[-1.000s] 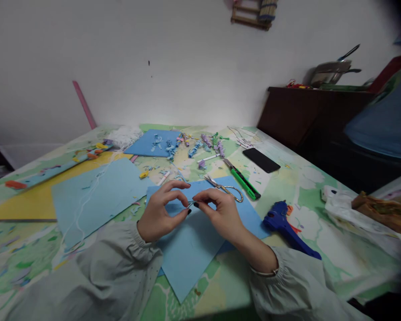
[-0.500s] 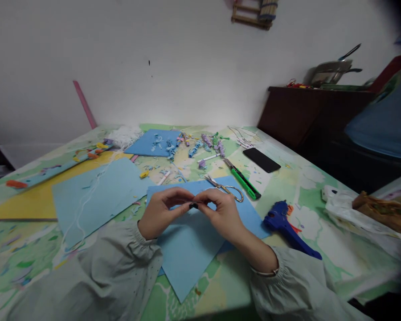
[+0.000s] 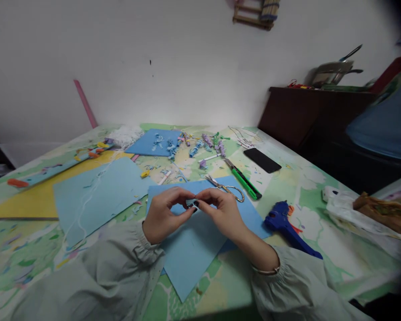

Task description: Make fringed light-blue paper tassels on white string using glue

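My left hand (image 3: 163,214) and my right hand (image 3: 220,211) meet fingertip to fingertip above a light blue sheet (image 3: 190,249) on the table. Both pinch a small pale blue piece (image 3: 191,203) between thumbs and forefingers; most of it is hidden by the fingers. A pair of scissors (image 3: 225,188) lies just beyond my right hand on a darker blue sheet (image 3: 250,214).
A blue glue gun (image 3: 287,225) lies to the right, a green utility knife (image 3: 243,180) and black phone (image 3: 262,160) beyond. Another light blue sheet (image 3: 96,196) and yellow sheet (image 3: 30,198) lie left. Rolled paper bits (image 3: 200,145) litter the far side. A white bag (image 3: 357,214) sits at the right edge.
My left fingers, spread a second ago, have closed onto the small piece beside my right fingertips. Both hands stay in about the same place.
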`<move>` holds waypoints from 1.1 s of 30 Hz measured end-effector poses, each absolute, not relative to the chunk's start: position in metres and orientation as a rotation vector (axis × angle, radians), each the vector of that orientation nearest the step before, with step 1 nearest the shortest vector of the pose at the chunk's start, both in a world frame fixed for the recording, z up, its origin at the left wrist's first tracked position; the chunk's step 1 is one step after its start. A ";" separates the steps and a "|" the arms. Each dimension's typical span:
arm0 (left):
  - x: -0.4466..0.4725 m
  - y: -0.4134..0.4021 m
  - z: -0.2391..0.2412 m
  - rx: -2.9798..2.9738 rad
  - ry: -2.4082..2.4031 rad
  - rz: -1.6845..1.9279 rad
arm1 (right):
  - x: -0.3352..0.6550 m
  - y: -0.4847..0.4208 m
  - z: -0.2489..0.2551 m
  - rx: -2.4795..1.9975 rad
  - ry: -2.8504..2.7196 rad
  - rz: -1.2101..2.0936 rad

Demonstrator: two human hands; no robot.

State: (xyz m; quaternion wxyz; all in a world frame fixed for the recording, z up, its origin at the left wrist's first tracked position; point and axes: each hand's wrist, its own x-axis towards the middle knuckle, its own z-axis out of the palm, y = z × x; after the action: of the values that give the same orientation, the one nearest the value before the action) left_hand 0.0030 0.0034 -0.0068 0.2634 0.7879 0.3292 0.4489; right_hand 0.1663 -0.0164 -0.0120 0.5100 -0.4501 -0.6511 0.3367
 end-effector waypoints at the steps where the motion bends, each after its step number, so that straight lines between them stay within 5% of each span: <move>1: 0.004 0.003 -0.007 2.155 0.897 1.219 | 0.166 -0.016 -0.012 -1.084 -1.565 0.814; 33: -0.002 0.004 -0.002 1.723 0.873 1.237 | 0.167 -0.015 -0.007 -1.050 -1.387 1.041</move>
State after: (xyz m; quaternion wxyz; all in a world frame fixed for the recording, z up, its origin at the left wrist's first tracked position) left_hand -0.0022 0.0042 -0.0024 0.4115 0.6845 0.3471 0.4915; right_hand 0.1670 -0.0148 -0.0070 0.5288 -0.4396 -0.5808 0.4357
